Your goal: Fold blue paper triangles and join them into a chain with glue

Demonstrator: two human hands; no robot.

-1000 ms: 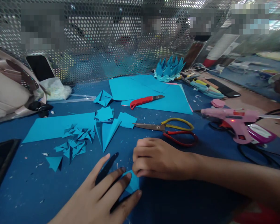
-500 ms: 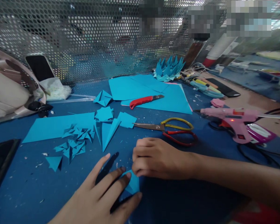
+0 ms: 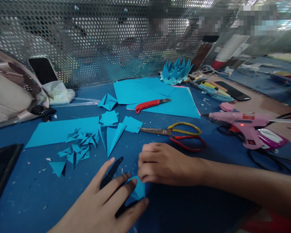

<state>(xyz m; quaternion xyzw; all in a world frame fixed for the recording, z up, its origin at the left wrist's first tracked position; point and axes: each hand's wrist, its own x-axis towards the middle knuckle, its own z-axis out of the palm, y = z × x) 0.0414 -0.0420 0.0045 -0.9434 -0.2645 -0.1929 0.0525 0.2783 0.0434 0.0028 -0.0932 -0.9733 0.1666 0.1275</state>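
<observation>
My left hand (image 3: 104,204) lies flat on the blue table with its fingers spread, the fingertips pressing a small blue folded paper piece (image 3: 138,189). My right hand (image 3: 163,163) is curled into a loose fist, and its fingertips pinch the top edge of the same piece. A heap of small folded blue triangles (image 3: 79,147) lies to the left. Yellow-and-red scissors (image 3: 181,137) rest just beyond my right hand.
Blue paper sheets (image 3: 181,103) carry a red utility knife (image 3: 150,105). A pink glue gun (image 3: 247,126) with cables stands at right. A blue paper flower (image 3: 176,71) sits by the perforated metal screen (image 3: 99,42). A bag (image 3: 9,97) and phone (image 3: 42,69) are at left.
</observation>
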